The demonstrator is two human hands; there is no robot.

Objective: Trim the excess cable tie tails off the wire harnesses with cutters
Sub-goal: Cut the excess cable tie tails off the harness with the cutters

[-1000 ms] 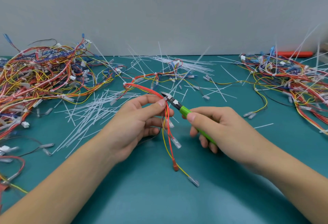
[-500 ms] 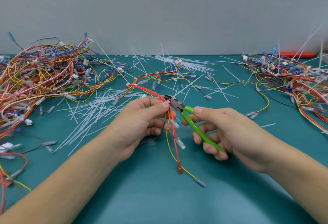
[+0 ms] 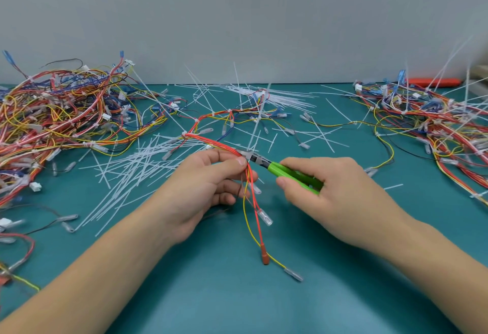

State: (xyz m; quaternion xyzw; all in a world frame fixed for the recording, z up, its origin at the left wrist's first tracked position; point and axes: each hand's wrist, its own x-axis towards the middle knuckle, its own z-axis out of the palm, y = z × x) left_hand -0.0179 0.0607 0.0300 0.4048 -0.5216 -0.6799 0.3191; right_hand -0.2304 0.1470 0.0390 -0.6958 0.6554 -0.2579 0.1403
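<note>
Cutters (image 3: 280, 170) with smooth green handles sit squeezed in your right hand (image 3: 327, 191), fingers curled round the grips, the dark metal nose touching the harness (image 3: 232, 148) at your left thumb tip. Your left hand (image 3: 203, 188) pinches that harness of thin red and yellow wires, thumb and forefinger clamped on it above the counter (image 3: 237, 302). Its loose ends hang below, tipped with clear plastic sleeves and one orange cap (image 3: 265, 254). Stiff white tie tails (image 3: 137, 167) lie scattered like straws across the matte teal counter. Tangled harness piles sit left (image 3: 58, 111) and right (image 3: 433, 119). A plain grey wall (image 3: 237, 16) stands behind.
</note>
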